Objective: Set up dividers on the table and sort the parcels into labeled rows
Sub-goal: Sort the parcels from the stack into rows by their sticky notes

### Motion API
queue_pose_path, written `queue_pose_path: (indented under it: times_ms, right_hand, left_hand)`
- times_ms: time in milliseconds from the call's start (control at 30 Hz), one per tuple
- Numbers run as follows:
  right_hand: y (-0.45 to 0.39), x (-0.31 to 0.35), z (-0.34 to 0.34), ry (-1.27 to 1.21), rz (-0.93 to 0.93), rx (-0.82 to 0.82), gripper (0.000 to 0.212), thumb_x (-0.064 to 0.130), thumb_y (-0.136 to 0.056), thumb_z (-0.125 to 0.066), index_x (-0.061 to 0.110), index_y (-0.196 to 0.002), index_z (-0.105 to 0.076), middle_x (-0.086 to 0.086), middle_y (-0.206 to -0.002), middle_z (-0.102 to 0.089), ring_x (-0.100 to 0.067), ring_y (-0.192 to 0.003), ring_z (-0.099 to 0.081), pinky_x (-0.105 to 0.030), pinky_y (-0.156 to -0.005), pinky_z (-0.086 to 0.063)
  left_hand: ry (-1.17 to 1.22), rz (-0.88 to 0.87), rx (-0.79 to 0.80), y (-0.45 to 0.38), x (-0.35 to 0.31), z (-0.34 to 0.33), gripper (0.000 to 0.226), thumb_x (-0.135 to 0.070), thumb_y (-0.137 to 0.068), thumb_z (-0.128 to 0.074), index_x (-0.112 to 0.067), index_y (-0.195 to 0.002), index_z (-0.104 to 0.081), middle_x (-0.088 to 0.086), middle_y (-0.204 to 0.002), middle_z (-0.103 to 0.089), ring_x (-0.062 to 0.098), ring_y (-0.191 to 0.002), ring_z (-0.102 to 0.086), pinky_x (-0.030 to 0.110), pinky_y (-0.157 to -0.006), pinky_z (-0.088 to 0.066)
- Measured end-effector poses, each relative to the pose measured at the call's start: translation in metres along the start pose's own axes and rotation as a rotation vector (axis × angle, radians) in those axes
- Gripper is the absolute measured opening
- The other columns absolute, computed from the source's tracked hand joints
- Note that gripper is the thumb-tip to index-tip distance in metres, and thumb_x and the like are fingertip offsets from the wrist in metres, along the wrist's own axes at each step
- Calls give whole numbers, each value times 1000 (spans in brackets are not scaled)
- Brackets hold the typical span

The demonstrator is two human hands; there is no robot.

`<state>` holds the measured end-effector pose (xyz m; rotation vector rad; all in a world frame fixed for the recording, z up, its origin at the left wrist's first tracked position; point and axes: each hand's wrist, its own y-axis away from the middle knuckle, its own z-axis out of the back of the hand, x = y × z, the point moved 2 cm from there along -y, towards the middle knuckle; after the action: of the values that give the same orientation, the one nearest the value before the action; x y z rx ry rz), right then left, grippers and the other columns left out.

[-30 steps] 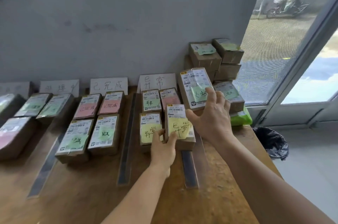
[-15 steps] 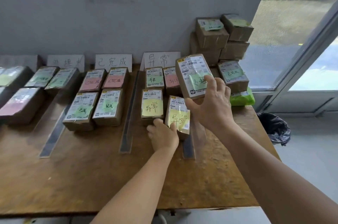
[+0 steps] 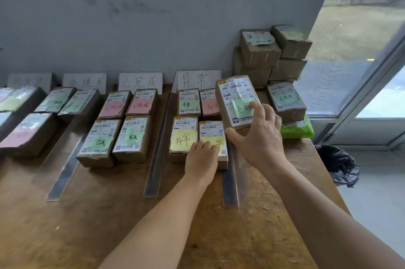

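- Holding a taped cardboard parcel [image 3: 237,102] tilted up off the table [image 3: 109,214], the right hand [image 3: 258,137] grips it with the thumb under its near edge and the fingers spread over its green sticky note.
- The left hand [image 3: 202,156] presses flat, fingers relaxed, on the near-right parcel with a yellow note [image 3: 211,137] in the row headed by the white card reading "异常" [image 3: 198,80].
- That row holds four parcels in two pairs, lying between two clear plastic dividers [image 3: 156,150]; the right one [image 3: 232,181] runs just beside the pressed parcel.
- To the left, another four parcels with pink and green notes lie below a card reading "已完成" [image 3: 140,82], and more parcels fill the blurred rows further left.
- A stack of unsorted boxes [image 3: 271,53] stands against the grey wall at the table's far right corner, with a green packet [image 3: 298,129] at the table's edge beside them.
- A black bin bag [image 3: 338,163] sits on the floor beside the table, near the glass door.
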<state>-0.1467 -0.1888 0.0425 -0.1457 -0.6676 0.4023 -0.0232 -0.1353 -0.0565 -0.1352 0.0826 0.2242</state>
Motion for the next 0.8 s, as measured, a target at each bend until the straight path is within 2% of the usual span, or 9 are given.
queue_pose_path:
  times_ms: [333, 500, 667, 800]
  right_hand:
    - [-18, -1, -13, -24, -2, 17, 83, 52, -73, -66, 28, -139, -21, -3, -145, -23, -25, -131, -17, -41, -107, -29]
    - [-22, 0, -15, -37, 2, 9, 83, 51, -73, -66, 27, -139, -21, -3, -145, -22, -25, -132, -17, -42, -107, -29]
    - [-21, -3, -9, -32, -3, 4, 86, 52, -74, -68, 25, -140, -21, -3, -145, -23, -27, -132, -17, -43, -108, -29]
    - [-16, -5, 0, -64, 5, -19, 84, 50, -73, -70, 24, -139, -24, -4, -146, -25, -27, -133, -18, -43, -107, -29]
  left_hand:
    - [24, 23, 5, -29, 9, -4, 32, -21, -93, -57, -14, -124, -54, 5, -125, -57, 23, -117, -51, 34, -103, -37]
    - [86, 58, 43, -33, 13, 1, 44, -32, -89, -63, -16, -128, -50, 3, -127, -56, 22, -119, -51, 34, -102, -38]
    - [134, 138, 17, -29, 19, 18, 71, -43, -89, -60, -16, -146, -27, 4, -144, -45, 23, -131, -44, 37, -110, -32]
    - [282, 251, -32, -10, 24, 43, 80, -43, -91, -57, -23, -152, -9, 3, -151, -36, 26, -137, -36, 40, -110, -31]
